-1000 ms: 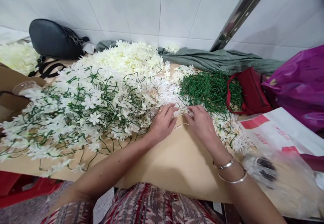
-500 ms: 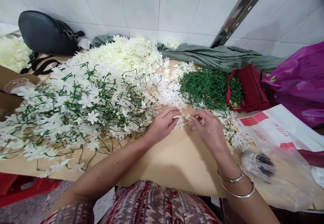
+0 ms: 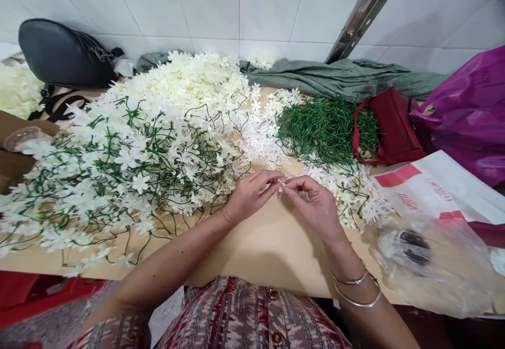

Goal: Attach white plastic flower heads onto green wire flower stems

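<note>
My left hand [image 3: 250,195] and my right hand [image 3: 314,206] meet fingertip to fingertip over the table. Pinched between them is a small white plastic flower piece [image 3: 281,190], mostly covered by the fingers. To the left lies a broad heap of white artificial flowers on green stems [image 3: 140,165]. Just beyond my hands are loose white stamen pieces [image 3: 262,141]. A pile of green plastic stems [image 3: 321,130] sits behind my right hand. More white flower pieces [image 3: 365,199] lie to the right of it.
Cream flower heads [image 3: 201,78] are heaped against the tiled wall. A black bag [image 3: 65,54] stands back left. On the right are a red bag [image 3: 396,125], a purple plastic bag [image 3: 465,112], a printed white bag [image 3: 442,188] and a clear plastic bag [image 3: 445,275].
My right hand has moved left, so the fingertips of both hands now come together around the small white piece. Before, they were slightly apart, with white strands at the fingers of each.
</note>
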A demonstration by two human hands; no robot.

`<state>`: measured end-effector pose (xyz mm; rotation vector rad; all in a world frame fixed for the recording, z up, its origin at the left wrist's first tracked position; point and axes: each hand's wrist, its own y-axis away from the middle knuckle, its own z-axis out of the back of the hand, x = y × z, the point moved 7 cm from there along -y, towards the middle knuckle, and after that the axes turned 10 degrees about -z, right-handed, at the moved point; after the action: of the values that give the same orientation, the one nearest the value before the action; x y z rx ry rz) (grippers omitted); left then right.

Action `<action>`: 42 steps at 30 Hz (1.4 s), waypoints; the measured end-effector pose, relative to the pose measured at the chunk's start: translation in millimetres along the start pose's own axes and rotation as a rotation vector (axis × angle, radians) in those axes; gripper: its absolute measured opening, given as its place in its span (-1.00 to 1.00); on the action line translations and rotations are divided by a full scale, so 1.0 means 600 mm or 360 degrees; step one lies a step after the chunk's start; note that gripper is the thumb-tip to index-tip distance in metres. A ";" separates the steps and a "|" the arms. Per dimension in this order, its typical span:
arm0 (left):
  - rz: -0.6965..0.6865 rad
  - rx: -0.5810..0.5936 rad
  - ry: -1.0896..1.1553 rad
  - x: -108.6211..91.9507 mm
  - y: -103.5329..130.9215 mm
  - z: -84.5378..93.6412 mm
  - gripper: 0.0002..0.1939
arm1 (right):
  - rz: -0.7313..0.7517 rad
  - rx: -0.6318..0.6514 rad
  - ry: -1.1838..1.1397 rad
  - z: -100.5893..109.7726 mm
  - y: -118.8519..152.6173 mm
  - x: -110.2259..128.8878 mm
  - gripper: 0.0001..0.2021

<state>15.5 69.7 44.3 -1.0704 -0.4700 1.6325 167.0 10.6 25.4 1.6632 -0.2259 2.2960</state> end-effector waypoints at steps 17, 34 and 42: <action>-0.0116 -0.0107 -0.0169 -0.015 0.000 0.020 -0.81 | 0.0303 -0.0360 0.1315 -0.028 -0.145 0.065 -0.88; 0.1044 -0.0071 0.1363 0.001 0.006 -0.026 -0.72 | 0.1133 -0.0509 0.1013 0.014 0.055 0.070 -0.86; 0.1210 -0.0242 0.1364 -0.001 0.031 0.002 -0.70 | 0.1271 -0.0044 0.0848 -0.026 0.074 0.074 -0.88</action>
<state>4.1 62.8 31.0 -2.0795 0.4475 1.5541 125.4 -20.2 64.5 0.9599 -0.9194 3.1702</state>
